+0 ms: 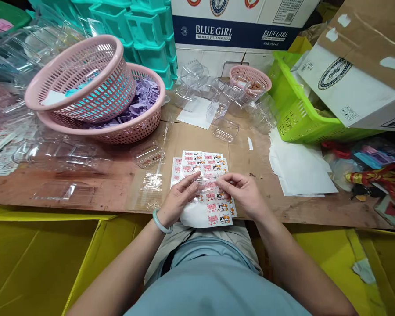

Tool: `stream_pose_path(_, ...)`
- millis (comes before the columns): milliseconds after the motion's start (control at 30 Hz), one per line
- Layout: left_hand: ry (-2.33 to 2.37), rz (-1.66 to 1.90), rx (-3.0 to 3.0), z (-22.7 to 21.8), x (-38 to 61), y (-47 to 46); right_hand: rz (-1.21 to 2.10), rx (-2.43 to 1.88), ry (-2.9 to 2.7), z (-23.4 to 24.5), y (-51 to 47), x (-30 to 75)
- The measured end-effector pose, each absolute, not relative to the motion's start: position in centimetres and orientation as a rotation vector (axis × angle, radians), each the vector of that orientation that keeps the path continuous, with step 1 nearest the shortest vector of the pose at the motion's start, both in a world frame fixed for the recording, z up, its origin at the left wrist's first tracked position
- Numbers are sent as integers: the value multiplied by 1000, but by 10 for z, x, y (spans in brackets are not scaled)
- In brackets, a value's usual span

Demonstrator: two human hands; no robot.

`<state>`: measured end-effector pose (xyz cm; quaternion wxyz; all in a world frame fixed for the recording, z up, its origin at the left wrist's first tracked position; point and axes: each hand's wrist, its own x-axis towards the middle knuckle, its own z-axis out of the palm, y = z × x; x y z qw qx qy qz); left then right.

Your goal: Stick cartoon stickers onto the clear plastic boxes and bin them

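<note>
Holding a clear plastic piece (206, 179) over sticker sheets (219, 210)

Both hands meet near the front edge of the table (299, 211). The left hand (179, 197) pinches one end of the plastic piece between thumb and fingers; the right hand (245, 193) grips the opposite end with thumb and forefinger, its other fingers curled. Taking it by both ends probably steadies so light a thing and leaves its middle free. The piece sits over the sheets, which lie overlapping right below the hands, likely so that they are within easy reach.

The plastic is colourless and glossy, and the print beneath shows through it; for that reason, whether a label is already stuck to it is hard to say. The sheets are white, printed in rows with pink lettering and cartoon animals, and the lower left of the front one is blank, presumably the peeled part. To the left lies a clear case (147, 154) with a printed label visible on it. More clear containers (225, 130) are heaped at the back, around a small pink basket (250, 72), apparently grouped there to leave working room.
</note>
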<state>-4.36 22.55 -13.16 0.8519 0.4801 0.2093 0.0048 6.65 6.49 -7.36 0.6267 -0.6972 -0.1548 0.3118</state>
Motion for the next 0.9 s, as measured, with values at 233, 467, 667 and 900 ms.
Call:
stream_pose_path(233, 393, 36, 1055, -137, -46, 225, 817, -1682, -353, -75, 61, 64)
stream_pose_path(467, 445, 37, 1083, -133, -45, 225, 804, -1733, -434, -68, 67, 63)
stream_pose_path(667, 442, 30, 1088, -133, -44, 225, 790, -1731, -459, -68, 69, 62)
stream_pose_path(900, 432, 15, 1081, -134, -44, 226, 810, -1759, -455, -68, 70, 63)
